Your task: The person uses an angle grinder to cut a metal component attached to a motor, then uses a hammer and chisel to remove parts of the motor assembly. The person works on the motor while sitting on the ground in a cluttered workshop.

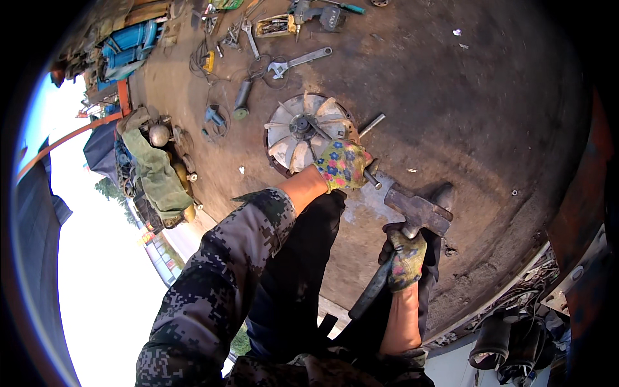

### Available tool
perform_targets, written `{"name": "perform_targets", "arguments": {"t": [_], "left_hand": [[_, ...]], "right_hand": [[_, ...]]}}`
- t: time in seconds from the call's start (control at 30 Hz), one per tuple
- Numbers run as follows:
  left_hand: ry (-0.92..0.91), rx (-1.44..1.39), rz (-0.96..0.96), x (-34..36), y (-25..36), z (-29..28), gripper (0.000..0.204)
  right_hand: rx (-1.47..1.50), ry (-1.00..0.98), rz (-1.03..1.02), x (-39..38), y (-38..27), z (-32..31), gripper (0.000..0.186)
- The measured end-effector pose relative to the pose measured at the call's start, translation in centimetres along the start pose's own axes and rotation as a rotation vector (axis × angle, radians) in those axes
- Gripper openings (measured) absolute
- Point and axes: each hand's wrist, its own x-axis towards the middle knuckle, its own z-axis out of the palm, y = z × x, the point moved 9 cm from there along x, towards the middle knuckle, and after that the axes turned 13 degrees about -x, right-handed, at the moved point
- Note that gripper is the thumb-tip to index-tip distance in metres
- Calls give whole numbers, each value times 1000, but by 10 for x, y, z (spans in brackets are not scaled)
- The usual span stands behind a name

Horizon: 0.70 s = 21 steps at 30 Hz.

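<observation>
A round metal wheel with raised radial fins (281,133) and a central hub lies on the brown surface before me. My left hand (345,165), in a flowered glove, is closed around a metal punch (372,180). The punch slants toward the hub; whether its tip touches is hard to tell. Beside the wheel's right edge lies a short metal rod (372,125). My right hand (407,259), in a similar glove, grips a hammer by its handle close under the head. The heavy hammer head (419,212) is held apart from the punch, to its lower right.
Beyond the wheel lie an adjustable wrench (302,61), a second wrench (251,40), an angle grinder (242,99) with a cord, a cordless drill (316,15) and a small box of metal bits (275,26). A green cloth (153,175) covers machinery at left. Dark cylinders (493,342) stand lower right.
</observation>
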Motion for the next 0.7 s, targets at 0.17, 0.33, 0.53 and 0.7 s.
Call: {"name": "perform_targets", "arguments": {"t": [0.17, 0.33, 0.53, 0.7], "left_hand": [[48, 51, -3, 1, 11, -2, 23], [180, 14, 193, -11, -8, 15, 22], [97, -132, 173, -14, -18, 25, 22], [-106, 107, 112, -1, 15, 12, 26]], "right_hand": [[43, 35, -31, -1, 12, -9, 12], [156, 69, 46, -5, 22, -8, 10], [107, 114, -6, -10, 25, -4, 9], [37, 110, -57, -21, 18, 12, 12]]}}
